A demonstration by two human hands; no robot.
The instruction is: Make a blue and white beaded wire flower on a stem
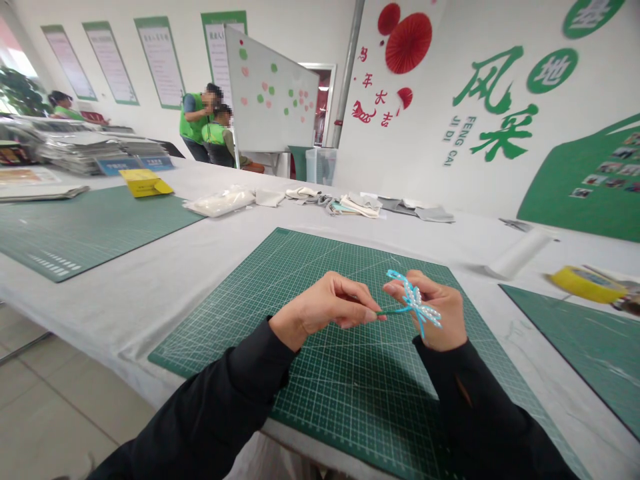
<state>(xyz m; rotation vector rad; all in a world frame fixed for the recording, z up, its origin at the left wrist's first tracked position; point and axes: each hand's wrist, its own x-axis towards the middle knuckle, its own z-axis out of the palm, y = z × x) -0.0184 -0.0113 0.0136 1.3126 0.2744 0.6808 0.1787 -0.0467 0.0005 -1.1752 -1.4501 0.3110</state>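
A light-blue flower (416, 300) with white beads along its narrow petals is held sideways above a green cutting mat (320, 373). Its thin dark-green stem (387, 312) points left, pinched between the thumb and fingertips of my left hand (333, 307). Behind the petals is my right hand (440, 310), its fingers curled in and its thumb and forefinger at the upper petal. The flower partly covers these right fingers, so their exact grip is hard to see.
Another cutting mat (90, 220) carries a yellow box (145, 183) at left. Folded cloths (360, 204) and a plastic bag (220, 201) lie along the far edge. At right are a white roll (523, 253) and yellow tape (587, 283). People in green vests (195, 123) are beyond the table.
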